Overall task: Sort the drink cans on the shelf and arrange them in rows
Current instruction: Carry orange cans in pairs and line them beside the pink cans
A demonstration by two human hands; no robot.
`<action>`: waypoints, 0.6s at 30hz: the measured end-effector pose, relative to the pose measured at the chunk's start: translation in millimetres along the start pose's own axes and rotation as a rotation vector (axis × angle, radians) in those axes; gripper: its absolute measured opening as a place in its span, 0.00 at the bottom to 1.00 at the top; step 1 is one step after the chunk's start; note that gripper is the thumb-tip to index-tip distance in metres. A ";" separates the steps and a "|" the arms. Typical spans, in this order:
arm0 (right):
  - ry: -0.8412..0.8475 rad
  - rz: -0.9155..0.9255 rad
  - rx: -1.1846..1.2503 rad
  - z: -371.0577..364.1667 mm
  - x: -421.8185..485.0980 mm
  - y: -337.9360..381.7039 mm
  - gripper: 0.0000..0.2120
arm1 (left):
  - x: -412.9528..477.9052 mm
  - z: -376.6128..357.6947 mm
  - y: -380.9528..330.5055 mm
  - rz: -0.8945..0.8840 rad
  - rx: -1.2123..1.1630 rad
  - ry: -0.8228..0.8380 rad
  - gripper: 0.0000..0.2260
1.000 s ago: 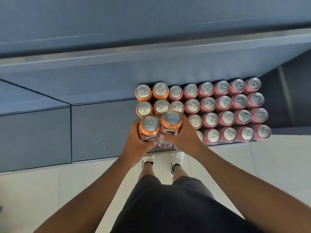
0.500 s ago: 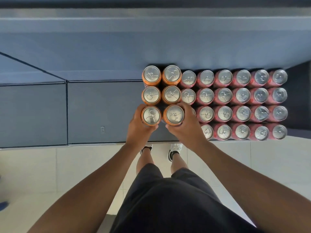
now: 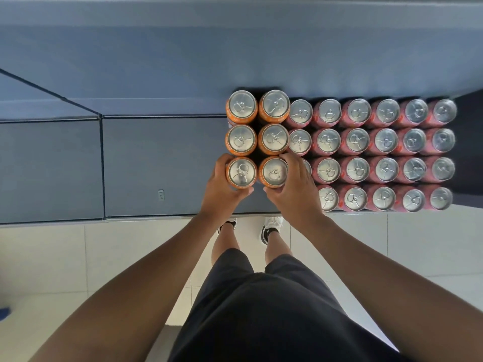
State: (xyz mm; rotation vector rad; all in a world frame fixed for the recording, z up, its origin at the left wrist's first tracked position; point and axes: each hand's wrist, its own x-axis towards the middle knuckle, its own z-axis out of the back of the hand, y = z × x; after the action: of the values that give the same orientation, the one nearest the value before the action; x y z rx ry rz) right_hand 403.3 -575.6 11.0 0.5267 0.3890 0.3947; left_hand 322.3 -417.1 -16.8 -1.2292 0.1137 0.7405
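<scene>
The fingers [image 3: 221,163] of the left hand [image 3: 222,190] are curled round the outer side of the left orange can [image 3: 241,171], with the thumb pressed on its near side, so the can is clamped. The fingers [image 3: 290,160] of the right hand [image 3: 295,194] wrap round the far and right sides of the right orange can [image 3: 274,171], with the thumb on its near side; this can is clamped in the same way. Both held cans are upright and side by side, just left of the frame centre, with their tops level with those of the neighbouring cans. Whether their bases touch the shelf [image 3: 162,163] cannot be told from above. Directly above them in the frame stand four more orange cans [image 3: 241,107] in two rows of two, close against the held pair. To the right, a block of pink cans [image 3: 384,142] stands in four rows and reaches the right edge of the frame; the right hand covers part of its nearest column. The blue-grey shelf runs across the middle of the frame. Below it lies a pale tiled floor [image 3: 78,257], with dark shorts [image 3: 261,309] and two shoes [image 3: 271,226] at lower centre.
</scene>
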 end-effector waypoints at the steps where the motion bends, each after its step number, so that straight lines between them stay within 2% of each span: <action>1: 0.000 0.011 -0.014 2.3 -0.5 1.0 0.34 | -0.4 2.5 -2.3 -0.005 0.004 0.014 0.32; 5: 0.035 0.129 -0.113 17.3 -5.6 5.6 0.34 | -6.3 17.6 -10.8 -0.042 0.073 0.075 0.29; 9: 0.079 0.267 -0.187 40.5 -9.6 9.0 0.28 | -21.4 35.8 -26.3 -0.128 0.275 0.107 0.31; 14: 0.105 0.438 -0.262 74.2 -9.4 11.9 0.23 | -47.1 48.7 -48.6 -0.295 0.649 0.030 0.30; 18: 0.078 0.546 -0.327 95.8 -5.5 14.4 0.21 | -69.8 47.1 -63.5 -0.386 0.802 -0.106 0.28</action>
State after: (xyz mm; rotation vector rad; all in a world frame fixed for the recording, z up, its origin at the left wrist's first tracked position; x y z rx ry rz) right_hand 438.1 -605.3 96.5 0.2897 0.2426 0.9904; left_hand 290.8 -415.8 83.9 -0.4218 0.0703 0.3527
